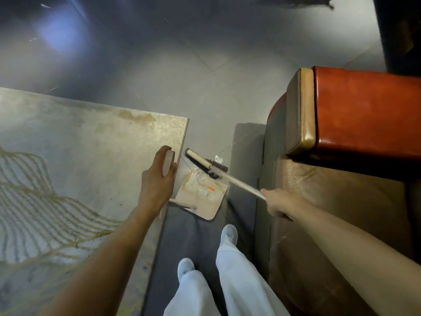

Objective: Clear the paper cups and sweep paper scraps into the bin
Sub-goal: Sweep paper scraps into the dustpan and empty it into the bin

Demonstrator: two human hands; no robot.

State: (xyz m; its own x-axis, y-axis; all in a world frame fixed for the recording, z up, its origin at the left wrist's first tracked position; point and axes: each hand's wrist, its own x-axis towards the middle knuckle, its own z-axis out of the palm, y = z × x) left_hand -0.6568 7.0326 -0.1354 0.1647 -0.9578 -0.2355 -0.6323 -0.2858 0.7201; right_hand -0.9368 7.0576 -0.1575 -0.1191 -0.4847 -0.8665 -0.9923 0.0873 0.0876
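Right grip (280, 205) is curled round the broom (201, 161) stick; left grip (157, 179) clasps the dustpan (206, 209) handle's top. Scraps (200, 190) lie in the pan on the floor (205, 99), 1 stray scrap (218, 158) just beyond the bristles. Keep the pan's lip flat; draw short strokes inward.
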